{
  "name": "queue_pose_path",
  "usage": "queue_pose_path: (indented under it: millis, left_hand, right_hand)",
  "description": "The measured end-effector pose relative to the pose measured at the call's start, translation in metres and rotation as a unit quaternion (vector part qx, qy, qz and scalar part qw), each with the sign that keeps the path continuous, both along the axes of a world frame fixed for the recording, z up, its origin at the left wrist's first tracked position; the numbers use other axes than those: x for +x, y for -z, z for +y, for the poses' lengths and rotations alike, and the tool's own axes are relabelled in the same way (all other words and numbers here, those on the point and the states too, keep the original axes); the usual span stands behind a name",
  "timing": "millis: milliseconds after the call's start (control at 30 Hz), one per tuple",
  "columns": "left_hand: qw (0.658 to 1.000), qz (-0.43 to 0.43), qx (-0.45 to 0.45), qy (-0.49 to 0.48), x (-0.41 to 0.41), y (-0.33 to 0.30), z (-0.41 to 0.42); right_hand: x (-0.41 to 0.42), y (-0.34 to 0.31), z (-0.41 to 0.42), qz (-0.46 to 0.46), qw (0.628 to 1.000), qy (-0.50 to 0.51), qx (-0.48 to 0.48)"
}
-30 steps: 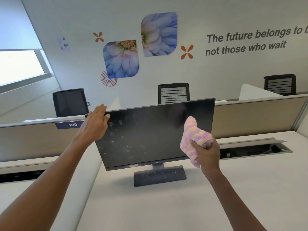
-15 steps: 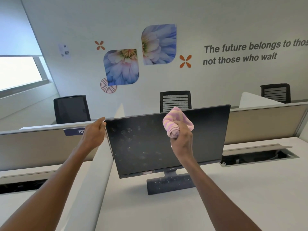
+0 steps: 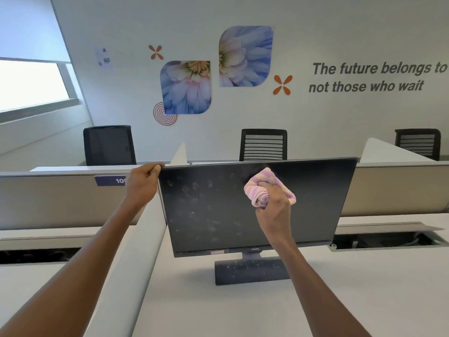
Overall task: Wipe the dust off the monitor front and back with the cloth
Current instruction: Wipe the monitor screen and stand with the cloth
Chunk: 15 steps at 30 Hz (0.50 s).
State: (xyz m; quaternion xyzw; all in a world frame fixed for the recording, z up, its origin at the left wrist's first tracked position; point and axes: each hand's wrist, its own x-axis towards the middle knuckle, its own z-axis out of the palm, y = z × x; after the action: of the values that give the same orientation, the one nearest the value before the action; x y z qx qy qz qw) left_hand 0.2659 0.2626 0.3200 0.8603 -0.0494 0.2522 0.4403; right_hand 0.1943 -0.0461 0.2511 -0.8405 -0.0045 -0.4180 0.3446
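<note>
A black monitor (image 3: 313, 203) stands on a white desk (image 3: 364, 288), its screen facing me and marked with dusty smudges on its left half. Its dark base (image 3: 250, 272) is also speckled with dust. My left hand (image 3: 142, 182) grips the monitor's upper left corner. My right hand (image 3: 273, 206) holds a bunched pink-and-white striped cloth (image 3: 257, 188) against the upper middle of the screen.
A white divider panel (image 3: 136, 263) runs along the desk's left side toward me. Beige partitions (image 3: 393, 188) stand behind the monitor, with black office chairs (image 3: 263, 144) beyond. An open cable tray (image 3: 386, 240) is recessed in the desk at the right.
My right hand has carried the cloth from the screen's right edge up to its upper middle and onto the glass. My left hand has closed round the top left corner.
</note>
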Motion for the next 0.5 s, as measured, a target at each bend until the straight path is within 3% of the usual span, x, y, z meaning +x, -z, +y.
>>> queue_pose_path:
  millis: [167,333,500]
  left_hand:
    - [0.989,0.064,-0.132,0.017,0.002,0.0,0.003]
    - [0.961,0.12,-0.24,0.065,0.003,-0.005,0.007]
    - [0.951,0.133,-0.269,0.075,0.005,-0.006,0.008]
  right_hand:
    - [0.007,-0.035,0.012,-0.065,0.997,-0.035,-0.013]
    - [0.011,-0.002,0.033,0.017,0.993,-0.074,-0.085]
    - [0.007,0.004,0.019,0.025,0.999,-0.017,-0.034]
